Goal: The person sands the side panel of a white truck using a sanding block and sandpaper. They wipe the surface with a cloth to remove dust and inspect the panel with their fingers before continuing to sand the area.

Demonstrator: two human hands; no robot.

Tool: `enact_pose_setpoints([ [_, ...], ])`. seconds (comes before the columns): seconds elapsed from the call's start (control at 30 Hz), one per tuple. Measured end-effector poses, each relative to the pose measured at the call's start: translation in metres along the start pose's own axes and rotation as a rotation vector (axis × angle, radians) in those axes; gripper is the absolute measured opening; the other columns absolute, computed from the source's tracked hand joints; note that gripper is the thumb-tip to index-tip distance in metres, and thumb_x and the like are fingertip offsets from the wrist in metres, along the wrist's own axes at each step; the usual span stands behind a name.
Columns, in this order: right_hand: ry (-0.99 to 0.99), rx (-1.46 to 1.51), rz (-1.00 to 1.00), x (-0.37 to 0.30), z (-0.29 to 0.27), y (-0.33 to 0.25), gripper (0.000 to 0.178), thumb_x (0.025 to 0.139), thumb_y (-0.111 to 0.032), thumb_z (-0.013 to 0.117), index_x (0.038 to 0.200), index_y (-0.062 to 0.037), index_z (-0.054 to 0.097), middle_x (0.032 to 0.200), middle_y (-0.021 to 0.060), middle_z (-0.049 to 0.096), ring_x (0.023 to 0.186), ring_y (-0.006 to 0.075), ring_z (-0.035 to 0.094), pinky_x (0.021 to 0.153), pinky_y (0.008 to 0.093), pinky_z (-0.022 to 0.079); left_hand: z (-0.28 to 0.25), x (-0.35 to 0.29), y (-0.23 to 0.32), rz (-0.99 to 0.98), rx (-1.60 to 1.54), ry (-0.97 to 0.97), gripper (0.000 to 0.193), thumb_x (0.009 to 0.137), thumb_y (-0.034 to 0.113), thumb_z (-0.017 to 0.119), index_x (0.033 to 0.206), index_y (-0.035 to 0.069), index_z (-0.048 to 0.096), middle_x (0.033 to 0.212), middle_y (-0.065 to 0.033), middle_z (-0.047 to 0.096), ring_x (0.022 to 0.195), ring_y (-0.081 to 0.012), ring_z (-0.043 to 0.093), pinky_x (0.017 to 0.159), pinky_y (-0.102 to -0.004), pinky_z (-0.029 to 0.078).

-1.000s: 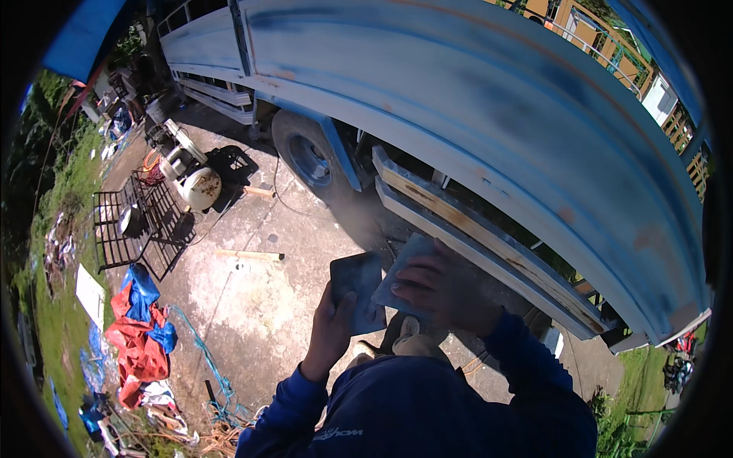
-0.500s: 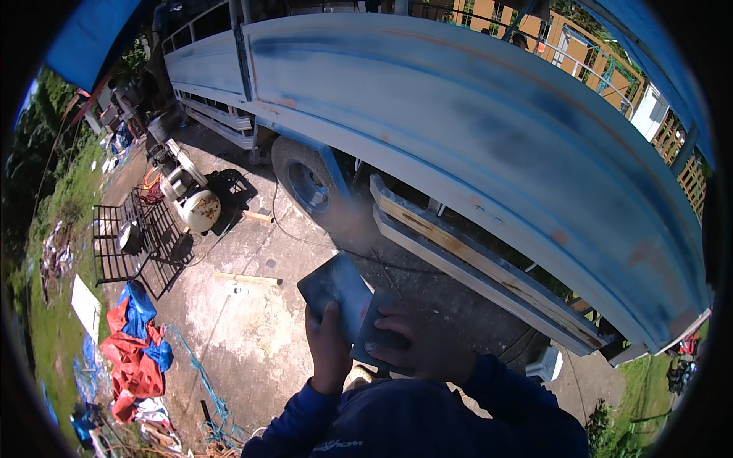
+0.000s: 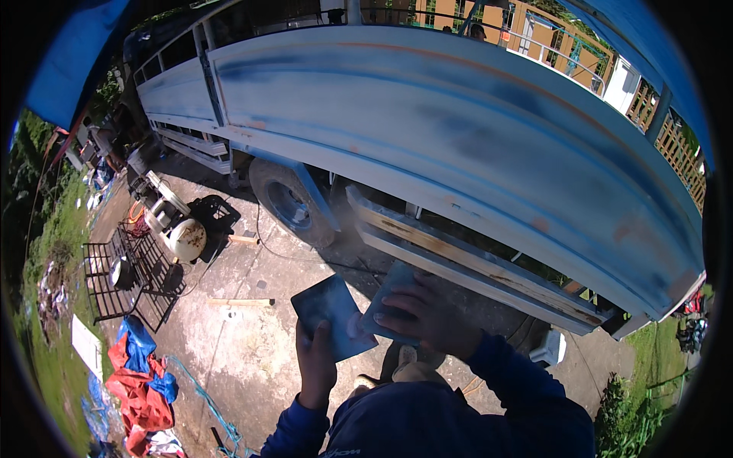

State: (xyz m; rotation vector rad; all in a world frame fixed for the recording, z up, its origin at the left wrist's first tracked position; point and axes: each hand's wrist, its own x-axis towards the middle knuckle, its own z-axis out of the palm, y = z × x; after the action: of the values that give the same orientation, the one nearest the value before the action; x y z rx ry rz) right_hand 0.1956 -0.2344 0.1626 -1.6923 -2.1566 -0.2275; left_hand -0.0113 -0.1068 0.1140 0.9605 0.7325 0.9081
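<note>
My left hand [image 3: 315, 365] grips the near-left edge of a flat, dark blue-grey rectangular plate [image 3: 323, 304], its thumb on top. A pale pinkish smear [image 3: 354, 325] shows near that plate's right side. In my right hand [image 3: 427, 319] is a second thin flat plate [image 3: 393, 284], the fingers spread across its upper face. This second plate is tilted and covers part of the first plate's right edge; whether they touch, I cannot tell. Both plates are held in front of my body, above the concrete.
A truck's long, patchy grey-blue side panel [image 3: 427, 114] spans the far side, with a wheel [image 3: 290, 204] and lower rails [image 3: 466, 256] beneath. Leftward are an air compressor [image 3: 185, 238], a black metal rack [image 3: 114, 284], a wood strip [image 3: 240, 302] and a red-blue tarp [image 3: 141, 385].
My right hand has moved its plate farther from my body, uncovering more of the left plate and the pinkish smear. The whole view has shifted, with the truck sitting more to the left.
</note>
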Motion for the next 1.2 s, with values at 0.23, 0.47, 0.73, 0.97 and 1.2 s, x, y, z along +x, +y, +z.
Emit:
enact_pose_setpoints([
  [0.23,-0.013,-0.088,-0.057,0.015,-0.009,0.008,0.04,0.081,-0.02,0.064,0.121,-0.0271,0.067,0.121,-0.0023,0.061,0.126,0.0212,0.051,0.119,0.0566,0.025,0.005,-0.003,0.008,0.017,0.368,-0.258,0.04,0.101,0.016,0.053,0.138,0.0,0.048,0.122,-0.0118,0.064,0.111,-0.0148,0.059,0.092,-0.0298,0.049],
  [0.47,-0.101,0.183,-0.183,-0.003,0.029,-0.024,0.035,0.083,-0.018,0.064,0.118,-0.0208,0.067,0.121,0.0006,0.06,0.123,0.0195,0.053,0.117,0.0493,0.031,0.015,0.0,0.005,0.237,0.344,-0.002,0.039,0.103,0.017,0.051,0.136,-0.002,0.047,0.112,-0.0113,0.063,0.097,-0.0163,0.058,0.083,-0.0314,0.049],
  [0.73,0.025,0.465,-0.008,0.014,0.003,-0.042,0.056,0.085,-0.015,0.071,0.139,-0.0249,0.057,0.139,0.0163,0.048,0.133,0.0361,0.047,0.11,0.0489,0.042,0.016,-0.002,0.011,0.012,-0.12,0.127,0.038,0.099,0.01,0.051,0.136,0.0,0.046,0.12,-0.0105,0.059,0.106,-0.019,0.061,0.091,-0.0339,0.052],
  [0.97,-0.087,0.04,0.089,-0.014,0.034,0.024,0.05,0.088,-0.019,0.064,0.137,-0.025,0.056,0.138,0.0091,0.05,0.131,0.0287,0.047,0.114,0.0519,0.036,-0.002,-0.007,0.001,-0.099,-0.144,0.061,0.035,0.097,0.008,0.052,0.131,0.001,0.049,0.114,-0.0085,0.062,0.101,-0.0164,0.062,0.088,-0.0303,0.053],
  [1.2,0.001,0.05,-0.05,0.001,0.014,0.003,0.045,0.088,-0.021,0.061,0.133,-0.0296,0.059,0.133,0.0008,0.053,0.132,0.0233,0.046,0.116,0.0571,0.03,-0.003,-0.006,0.0,0.068,0.109,0.055,0.035,0.099,0.011,0.053,0.133,0.001,0.049,0.119,-0.0087,0.061,0.104,-0.0149,0.06,0.089,-0.0293,0.051],
])
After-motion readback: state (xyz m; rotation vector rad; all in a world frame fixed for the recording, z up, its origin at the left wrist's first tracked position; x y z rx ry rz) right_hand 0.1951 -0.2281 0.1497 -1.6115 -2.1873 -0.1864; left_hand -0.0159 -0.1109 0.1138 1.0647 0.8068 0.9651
